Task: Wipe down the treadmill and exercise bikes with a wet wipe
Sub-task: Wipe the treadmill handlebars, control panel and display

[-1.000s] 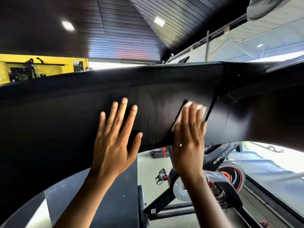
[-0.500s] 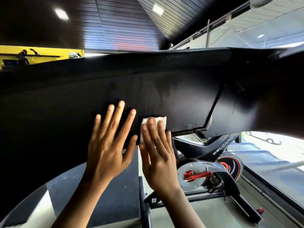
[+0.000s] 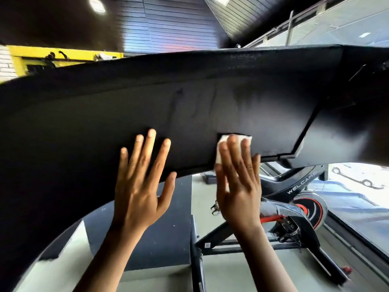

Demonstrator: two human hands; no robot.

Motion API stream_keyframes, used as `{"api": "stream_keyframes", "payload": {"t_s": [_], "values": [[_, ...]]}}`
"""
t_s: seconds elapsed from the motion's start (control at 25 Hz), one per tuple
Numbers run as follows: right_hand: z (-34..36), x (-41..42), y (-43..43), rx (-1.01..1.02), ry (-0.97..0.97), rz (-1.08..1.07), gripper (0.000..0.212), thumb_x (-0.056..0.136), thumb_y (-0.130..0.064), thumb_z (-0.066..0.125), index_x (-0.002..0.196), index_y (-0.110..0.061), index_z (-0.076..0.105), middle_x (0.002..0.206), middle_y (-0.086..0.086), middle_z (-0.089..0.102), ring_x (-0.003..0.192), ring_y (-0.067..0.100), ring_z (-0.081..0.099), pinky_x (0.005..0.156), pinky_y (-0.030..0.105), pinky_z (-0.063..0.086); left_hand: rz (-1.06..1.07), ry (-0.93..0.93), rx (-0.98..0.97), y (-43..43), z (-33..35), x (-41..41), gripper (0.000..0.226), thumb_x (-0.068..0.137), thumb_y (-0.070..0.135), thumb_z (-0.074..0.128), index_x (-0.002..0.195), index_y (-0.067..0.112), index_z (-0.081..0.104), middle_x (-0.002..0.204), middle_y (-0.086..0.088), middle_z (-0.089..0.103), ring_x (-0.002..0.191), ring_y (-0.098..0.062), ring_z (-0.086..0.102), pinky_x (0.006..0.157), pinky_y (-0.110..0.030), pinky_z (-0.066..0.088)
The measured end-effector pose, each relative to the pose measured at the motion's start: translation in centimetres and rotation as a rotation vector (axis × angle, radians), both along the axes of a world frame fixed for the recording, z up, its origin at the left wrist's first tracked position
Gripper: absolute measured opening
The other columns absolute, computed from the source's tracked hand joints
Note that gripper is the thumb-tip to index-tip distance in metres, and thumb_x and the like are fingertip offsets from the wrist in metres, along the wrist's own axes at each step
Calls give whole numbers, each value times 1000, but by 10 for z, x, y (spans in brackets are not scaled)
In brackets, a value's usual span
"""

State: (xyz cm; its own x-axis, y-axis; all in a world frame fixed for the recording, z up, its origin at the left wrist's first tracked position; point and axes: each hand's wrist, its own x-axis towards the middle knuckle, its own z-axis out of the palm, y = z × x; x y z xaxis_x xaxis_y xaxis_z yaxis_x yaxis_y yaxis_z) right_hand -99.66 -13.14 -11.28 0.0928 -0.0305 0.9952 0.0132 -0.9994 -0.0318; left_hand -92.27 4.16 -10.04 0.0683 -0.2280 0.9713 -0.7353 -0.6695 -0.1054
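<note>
Head view: the right hand [image 3: 237, 182], fingers straight, presses the wet wipe [image 3: 218, 153] flat on the black treadmill panel [image 3: 189, 102], at three o'clock from the flat, empty left hand [image 3: 141, 182]. Since nothing pinches it, the wipe could slip off the panel's lower edge.

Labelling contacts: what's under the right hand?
A white wet wipe, pressed flat against the black treadmill panel by the right hand. Only its top and left edges show past the fingers; the rest is covered, so its size and folds cannot be seen.
</note>
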Motion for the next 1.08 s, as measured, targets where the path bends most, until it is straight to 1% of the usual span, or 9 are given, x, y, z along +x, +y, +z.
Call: {"api": "stream_keyframes", "payload": {"t_s": [0.12, 0.32, 0.4, 0.48, 0.64, 0.8, 0.88, 1.0, 1.08], "values": [[4, -7, -10, 328, -112, 71, 40, 99, -7, 43, 139, -2, 43, 150, 15, 33, 144, 32, 20, 118, 46, 16, -1, 10, -4, 3, -3, 1, 55, 95, 33, 43, 144, 9, 35, 152, -14, 27, 142, -31, 24, 117, -42, 11], [0, -11, 8, -69, 59, 179, 43, 86, 17, 48, 128, 4, 54, 139, 19, 47, 137, 36, 36, 113, 47, 31, -88, -49, 33, -28, 7, -16, 55, 97, 35, 40, 144, 9, 32, 153, -11, 24, 144, -26, 20, 119, -41, 10], [2, -25, -17, 28, -136, 98, 31, 90, 10, 52, 120, 10, 58, 133, 25, 51, 132, 38, 41, 111, 46, 34, -128, -72, 46, -44, 15, -23, 56, 96, 34, 43, 144, 9, 32, 152, -11, 24, 144, -25, 20, 119, -41, 9], [3, -36, -39, 220, -288, -40, 32, 97, -3, 46, 124, 12, 54, 138, 27, 44, 137, 37, 33, 114, 49, 28, -160, -90, 49, -60, 24, -29, 56, 95, 33, 45, 145, 10, 33, 152, -12, 25, 144, -27, 21, 119, -41, 9], [9, -35, -65, 360, -13, -5, 49, 104, -26, 26, 149, -5, 23, 158, 4, 7, 147, 23, -3, 120, 37, 5, -211, -99, 93, -97, 43, -39, 57, 95, 35, 42, 145, 11, 35, 153, -14, 23, 143, -30, 22, 118, -40, 5], [49, -45, -103, 325, -31, -34, 50, 102, -26, 24, 151, -18, 13, 156, -8, 2, 147, 14, -4, 118, 27, -4, -100, -96, 137, -123, 50, -45, 59, 94, 38, 40, 147, 13, 36, 155, -15, 23, 143, -31, 20, 117, -44, 3], [51, -46, -113, 435, -83, -44, 50, 102, -27, 20, 150, -21, 8, 156, -11, 1, 147, 13, -4, 119, 29, -5, -29, -109, 151, -127, 48, -44, 60, 94, 40, 39, 149, 15, 32, 156, -15, 20, 143, -31, 19, 117, -45, 5], [25, -37, -87, 584, -140, 53, 51, 102, -25, 21, 150, -12, 8, 157, -2, 2, 148, 19, -4, 120, 38, 1, 1, -128, 149, -129, 47, -43, 60, 96, 39, 35, 150, 14, 29, 155, -16, 17, 143, -34, 17, 117, -44, 6], [18, -36, -81, 451, -75, 61, 52, 102, -24, 24, 150, -11, 7, 157, -4, 1, 148, 18, -6, 120, 32, -2, 19, -142, 140, -131, 46, -43, 59, 96, 39, 33, 150, 13, 29, 155, -17, 16, 143, -34, 17, 117, -43, 5]]}}
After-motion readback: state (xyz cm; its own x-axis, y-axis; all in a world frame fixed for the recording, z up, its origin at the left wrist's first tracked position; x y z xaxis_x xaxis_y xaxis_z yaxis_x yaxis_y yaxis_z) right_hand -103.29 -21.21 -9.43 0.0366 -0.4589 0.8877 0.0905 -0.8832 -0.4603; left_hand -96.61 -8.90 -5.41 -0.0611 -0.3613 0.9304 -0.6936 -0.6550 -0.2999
